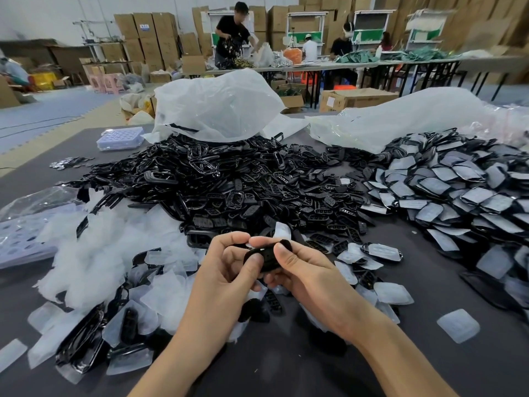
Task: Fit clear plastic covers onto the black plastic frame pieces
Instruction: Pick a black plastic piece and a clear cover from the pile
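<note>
Left hand [229,265] and right hand [303,270] at lower centre, both pinching 1 black frame piece [267,257] between thumbs and curled fingertips, just above the table. Clear cover on it or not: cannot tell. Probably mid-fit, or readying the frame for a cover. Next move likely calling for a cover lined up square with the frame's opening, then pressed home evenly along the edges.

Left of the hands, a loose drift of clear covers [94,253]; across the middle of the frame, a large heap of bare black frames [229,179]; at right, a pile of covered pieces [458,190], overlapping like scales. All on a dark grey table [286,365].

Further up, 2 crumpled plastic bags [217,107] and a clear tray [120,138] at upper left. Beyond, a warehouse room: stacked cartons [151,32], long tables [372,64], a standing person in black [232,35] at top centre.
</note>
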Demonstrator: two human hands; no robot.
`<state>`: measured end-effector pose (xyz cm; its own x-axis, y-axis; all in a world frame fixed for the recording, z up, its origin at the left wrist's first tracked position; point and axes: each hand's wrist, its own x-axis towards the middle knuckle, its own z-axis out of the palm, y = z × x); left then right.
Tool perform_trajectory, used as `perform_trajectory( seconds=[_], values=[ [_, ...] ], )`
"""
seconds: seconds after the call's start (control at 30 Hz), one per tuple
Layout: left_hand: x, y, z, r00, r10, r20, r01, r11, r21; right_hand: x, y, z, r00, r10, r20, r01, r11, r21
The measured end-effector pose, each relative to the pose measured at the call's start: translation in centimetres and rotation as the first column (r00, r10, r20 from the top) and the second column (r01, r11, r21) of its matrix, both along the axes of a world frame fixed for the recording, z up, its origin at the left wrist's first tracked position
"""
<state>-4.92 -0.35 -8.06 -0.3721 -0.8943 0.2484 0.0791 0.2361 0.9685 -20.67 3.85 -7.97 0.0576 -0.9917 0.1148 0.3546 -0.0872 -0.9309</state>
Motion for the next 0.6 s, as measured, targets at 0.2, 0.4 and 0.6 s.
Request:
perform_trajectory(
  seconds=[0.2, 0.4, 0.6],
  values=[
    [0.2, -0.3, -0.4, 0.922, 0.239, 0.305, -0.144, 0.942, -0.305, -0.1, 0.0, -0.4, 0.893, -0.220, -0.394, 0.220, 0.974, -0.046],
    [2.2, -1.6, -0.1, 0.738, 0.391, 0.550, -0.006, 0.818, -0.575, -2.5, -0.4, -0.1, 0.818, -0.485, -0.309, 0.488, 0.870, -0.072],
    [3.5, -2.3, 0.0, 0.551, 0.261, 0.793, 0.288, 0.832, -0.474, -3.3, -0.7, -0.3, 0.767, -0.603, -0.221, 0.615, 0.789, -0.018]
  ],
)
